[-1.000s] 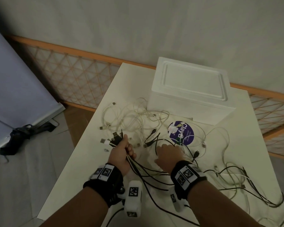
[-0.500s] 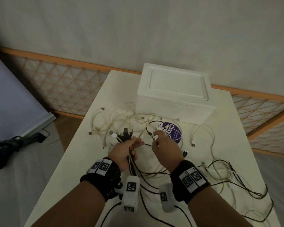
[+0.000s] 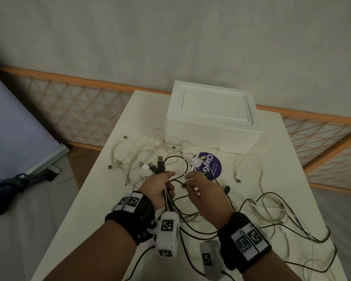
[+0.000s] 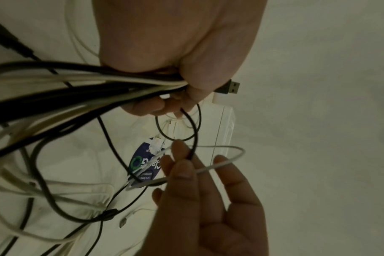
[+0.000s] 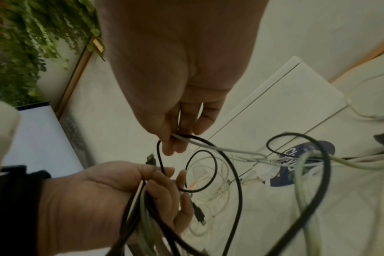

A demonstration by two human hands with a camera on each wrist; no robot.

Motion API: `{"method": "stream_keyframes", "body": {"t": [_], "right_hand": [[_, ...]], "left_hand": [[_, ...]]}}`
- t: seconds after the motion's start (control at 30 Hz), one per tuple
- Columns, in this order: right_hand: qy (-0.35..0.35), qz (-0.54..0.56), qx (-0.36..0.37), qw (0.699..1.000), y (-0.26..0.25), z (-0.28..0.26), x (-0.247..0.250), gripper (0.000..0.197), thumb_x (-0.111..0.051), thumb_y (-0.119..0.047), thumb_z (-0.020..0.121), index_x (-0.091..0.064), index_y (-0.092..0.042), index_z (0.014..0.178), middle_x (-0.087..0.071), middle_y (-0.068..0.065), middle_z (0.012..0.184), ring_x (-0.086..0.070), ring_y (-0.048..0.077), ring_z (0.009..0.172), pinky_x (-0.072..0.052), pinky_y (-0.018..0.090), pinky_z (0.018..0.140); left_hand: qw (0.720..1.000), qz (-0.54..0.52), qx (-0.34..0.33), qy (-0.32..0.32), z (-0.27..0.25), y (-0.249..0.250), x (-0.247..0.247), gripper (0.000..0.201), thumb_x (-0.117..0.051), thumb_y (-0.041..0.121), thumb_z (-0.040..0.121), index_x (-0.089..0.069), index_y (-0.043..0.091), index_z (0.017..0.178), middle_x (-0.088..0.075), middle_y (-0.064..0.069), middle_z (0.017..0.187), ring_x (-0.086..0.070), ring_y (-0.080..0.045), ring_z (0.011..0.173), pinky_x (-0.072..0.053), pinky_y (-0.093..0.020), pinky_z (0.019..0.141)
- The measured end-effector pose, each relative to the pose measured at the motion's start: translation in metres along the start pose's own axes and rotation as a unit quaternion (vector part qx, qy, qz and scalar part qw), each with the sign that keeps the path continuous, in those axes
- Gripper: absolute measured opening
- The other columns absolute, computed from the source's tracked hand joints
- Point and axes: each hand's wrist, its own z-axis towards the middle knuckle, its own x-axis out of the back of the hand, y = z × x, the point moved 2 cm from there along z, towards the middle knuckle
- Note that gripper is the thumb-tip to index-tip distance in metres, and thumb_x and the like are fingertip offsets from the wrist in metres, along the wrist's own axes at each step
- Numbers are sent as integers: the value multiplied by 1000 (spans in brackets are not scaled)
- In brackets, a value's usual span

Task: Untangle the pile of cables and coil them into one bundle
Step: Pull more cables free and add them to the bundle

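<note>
At the far left a folded board is leaning by the floor, well apart from the hands. The left hand is gripping a bunch of cables, black and white together, with its fingers curled tight around them; the bunch is running back past the wrist, and a few black plugs are sticking out beyond the thumb side of the fist. A heap of white cables is lying on the table just beyond those plugs.

Between the 2 hands a black cable is looping up from the left fist and arching across to the right fingertips. The right hand is pinching that black cable and 1 thin white cable between thumb and first fingers; the remaining fingers are held loosely apart and bear on nothing.

Just past the right fingertips a round purple sticker is lying flat, with crumpled white tape at its edge. Beyond it a white foam box is sitting with its lid on. To the right of the right hand, more black and white cables are sprawling loose across the table, reaching toward its near right corner, and a single white lead is curving near the box.
</note>
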Motion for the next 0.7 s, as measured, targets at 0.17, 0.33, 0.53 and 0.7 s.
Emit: {"method": "stream_keyframes", "body": {"t": [0.17, 0.33, 0.53, 0.7], "right_hand": [[-18, 30, -34, 999, 0, 4, 4, 20, -55, -19, 94, -51, -17, 113, -71, -16, 92, -63, 4, 82, -47, 16, 66], [113, -23, -180, 977, 23, 13, 19, 50, -60, -13, 84, -43, -12, 131, -63, -6, 106, -61, 14, 96, -46, 19, 77], [-95, -100, -16, 990, -18, 19, 18, 57, -62, -28, 85, -43, -14, 138, -47, 3, 138, -39, 18, 129, -25, 26, 108], [-125, -70, -11, 990, -23, 29, 10, 18, -48, -14, 94, -65, -10, 98, -67, 2, 94, -60, 16, 88, -46, 28, 79]], "left_hand": [[997, -46, -18, -59, -4, 2, 1, 15, -54, 11, 96, -58, 10, 81, -62, -5, 71, -47, -7, 43, -35, -18, 40], [993, -72, -52, -73, -8, 15, 3, 15, -54, 9, 95, -58, 8, 81, -63, -1, 69, -39, -5, 38, -32, -16, 37], [990, -35, -84, -111, -15, 19, -3, 9, -55, 11, 95, -62, 9, 90, -72, -3, 80, -38, -5, 40, -32, -17, 39], [982, 31, -124, -136, -24, 21, -1, 15, -53, 14, 96, -67, 10, 93, -71, -1, 90, -35, -6, 40, -32, -19, 43]]}}
